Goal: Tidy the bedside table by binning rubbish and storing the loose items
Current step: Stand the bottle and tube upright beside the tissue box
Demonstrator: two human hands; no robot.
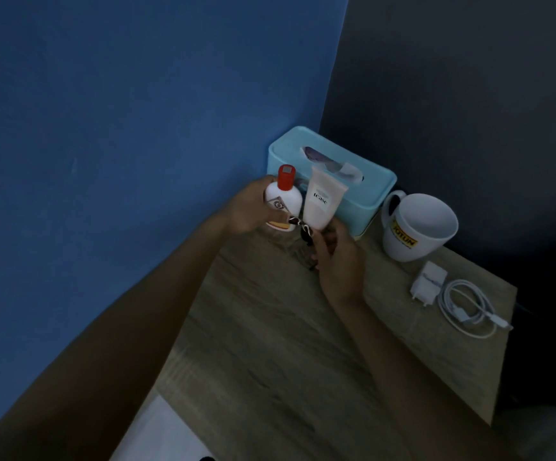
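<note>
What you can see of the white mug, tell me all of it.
The white mug looks like glossy ceramic, with a wide round mouth that narrows towards the base. Its looped handle points back-left, towards the light blue tissue box. Whether the two touch cannot be told. A yellow label with dark lettering reading JOTUN sits on its side. It stands mouth up on the wooden table near the dark wall, and its visible inside looks empty. A white charger lies just in front, apart from it.

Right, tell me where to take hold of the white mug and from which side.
Grip the white mug round its body, coming from the near right side. It stands upright, and its handle points to the far left, close to the tissue box, likely leaving little room for fingers.
</note>
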